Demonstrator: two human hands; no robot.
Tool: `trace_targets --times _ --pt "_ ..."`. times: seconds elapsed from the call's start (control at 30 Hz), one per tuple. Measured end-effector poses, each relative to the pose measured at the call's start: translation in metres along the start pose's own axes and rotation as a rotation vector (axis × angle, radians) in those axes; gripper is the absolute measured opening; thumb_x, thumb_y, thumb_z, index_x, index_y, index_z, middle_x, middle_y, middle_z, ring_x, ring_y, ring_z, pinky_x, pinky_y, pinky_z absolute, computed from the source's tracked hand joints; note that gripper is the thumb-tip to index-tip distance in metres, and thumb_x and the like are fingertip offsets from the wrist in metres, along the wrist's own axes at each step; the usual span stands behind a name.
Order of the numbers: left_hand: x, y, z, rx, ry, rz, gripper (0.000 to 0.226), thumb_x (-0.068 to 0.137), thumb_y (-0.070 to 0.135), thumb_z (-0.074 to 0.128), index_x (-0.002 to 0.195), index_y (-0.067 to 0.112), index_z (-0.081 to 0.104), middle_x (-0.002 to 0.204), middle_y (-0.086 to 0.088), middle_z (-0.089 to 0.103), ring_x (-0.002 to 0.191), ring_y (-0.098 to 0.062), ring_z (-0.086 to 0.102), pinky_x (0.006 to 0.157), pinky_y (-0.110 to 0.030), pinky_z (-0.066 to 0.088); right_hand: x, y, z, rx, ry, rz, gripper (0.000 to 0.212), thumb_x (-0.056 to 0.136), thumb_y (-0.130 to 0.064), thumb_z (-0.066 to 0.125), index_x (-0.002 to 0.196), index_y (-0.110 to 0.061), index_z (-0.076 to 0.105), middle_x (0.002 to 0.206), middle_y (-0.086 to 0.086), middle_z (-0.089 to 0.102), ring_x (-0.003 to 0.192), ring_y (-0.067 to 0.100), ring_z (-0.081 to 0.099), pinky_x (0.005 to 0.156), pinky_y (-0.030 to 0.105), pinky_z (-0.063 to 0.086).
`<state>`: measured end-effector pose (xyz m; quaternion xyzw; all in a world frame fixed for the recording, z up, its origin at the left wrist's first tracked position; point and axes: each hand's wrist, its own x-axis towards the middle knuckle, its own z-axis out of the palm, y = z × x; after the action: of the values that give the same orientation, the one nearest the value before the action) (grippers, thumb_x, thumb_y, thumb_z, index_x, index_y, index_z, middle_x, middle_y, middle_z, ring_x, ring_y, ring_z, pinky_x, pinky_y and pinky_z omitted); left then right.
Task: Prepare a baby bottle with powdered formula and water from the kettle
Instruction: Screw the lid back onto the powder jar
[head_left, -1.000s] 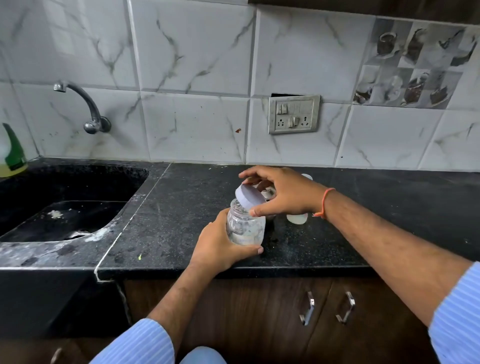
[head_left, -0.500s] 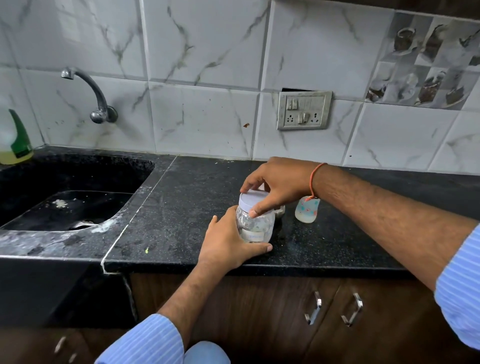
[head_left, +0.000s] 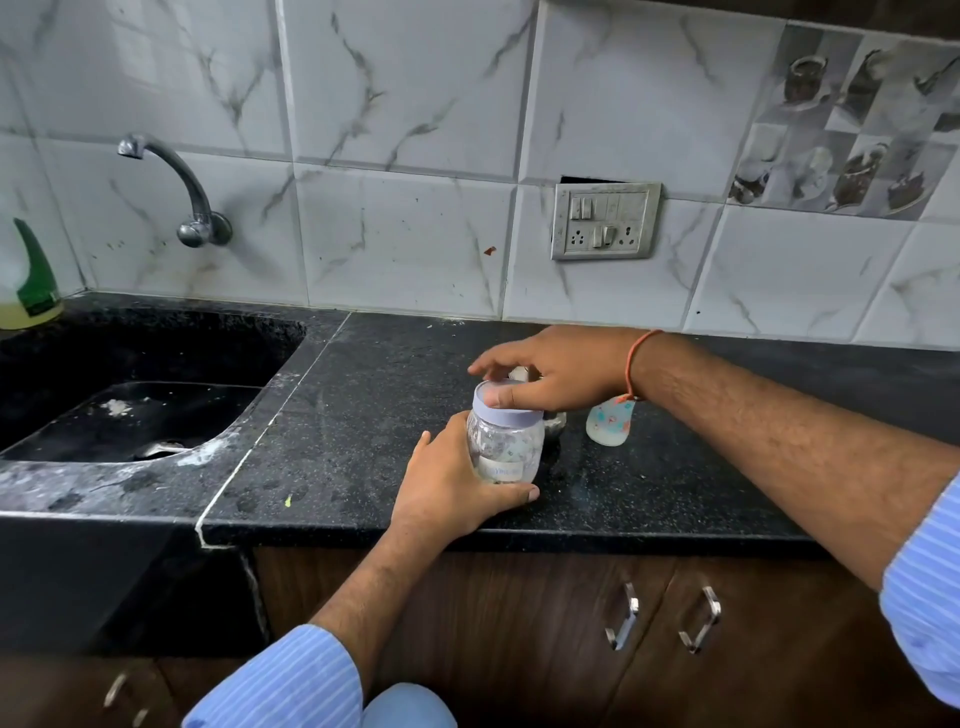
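Formula jar stands near the counter front edge, my left hand wrapped round its clear wall, my right hand pinching the lavender lid. I judge it light, rigid, slick; grip low. Baby bottle stands just beside my right wrist, a steel object half hidden behind the jar; the sink lies well apart.

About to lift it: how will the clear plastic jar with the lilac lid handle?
The clear plastic jar looks nearly empty, so probably light. Its smooth rounded wall may be slippery; the left hand wraps it fully. The lilac lid sits under the right hand; whether it is tight, I cannot tell.
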<state>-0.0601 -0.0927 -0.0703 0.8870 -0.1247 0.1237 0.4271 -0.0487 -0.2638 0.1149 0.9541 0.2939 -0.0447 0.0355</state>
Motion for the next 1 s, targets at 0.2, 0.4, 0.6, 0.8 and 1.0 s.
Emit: trace_targets --times 0.2,0.4,0.6,0.8,1.0 --pt "-0.001 0.002 -0.001 0.018 -0.010 -0.014 0.104 0.052 0.081 0.089 0.138 0.037 0.052 0.110 0.038 0.059 0.106 0.019 0.052 0.133 -0.051 0.027 -0.001 0.009 -0.001 -0.144 0.259 0.072 0.057 0.092 -0.083 0.045 0.121 -0.042 0.072 0.103 -0.016 0.073 0.097 0.015 0.068 0.077 0.034 0.051" --pt "-0.001 0.001 -0.001 0.016 0.009 -0.014 0.090 0.055 0.076 0.092 0.128 0.044 0.049 0.106 0.038 0.056 0.101 0.040 0.034 0.125 -0.055 0.038 0.001 0.010 0.007 0.018 0.018 -0.108 0.079 0.092 -0.060 0.073 0.162 -0.046 0.039 0.145 -0.022 0.061 0.125 0.006 0.060 0.104 0.025 0.042" --pt "-0.001 0.000 0.001 0.001 0.025 -0.012 0.091 0.057 0.074 0.092 0.132 0.041 0.053 0.106 0.038 0.059 0.097 0.031 0.043 0.132 -0.051 0.027 0.009 0.015 0.012 -0.035 0.101 -0.155 0.064 0.093 -0.059 0.074 0.150 -0.032 0.061 0.144 -0.011 0.067 0.098 -0.011 0.058 0.078 0.006 0.032" --pt "0.000 0.000 0.001 -0.019 0.032 -0.036 0.090 0.058 0.072 0.094 0.131 0.041 0.051 0.110 0.036 0.061 0.109 0.008 0.047 0.137 -0.048 0.018 0.007 0.014 0.023 -0.016 0.202 -0.124 0.062 0.093 -0.061 0.073 0.148 -0.035 0.062 0.143 -0.012 0.069 0.102 0.000 0.059 0.078 0.006 0.034" --pt "0.001 0.006 -0.005 0.087 0.058 -0.133 0.091 0.059 0.080 0.087 0.132 0.043 0.048 0.116 0.028 0.069 0.131 -0.011 0.064 0.133 -0.060 0.002 -0.019 0.017 0.073 0.226 0.393 0.032 0.084 0.092 -0.073 0.061 0.162 -0.060 0.018 0.154 -0.009 0.057 0.139 0.013 0.052 0.113 0.035 0.045"
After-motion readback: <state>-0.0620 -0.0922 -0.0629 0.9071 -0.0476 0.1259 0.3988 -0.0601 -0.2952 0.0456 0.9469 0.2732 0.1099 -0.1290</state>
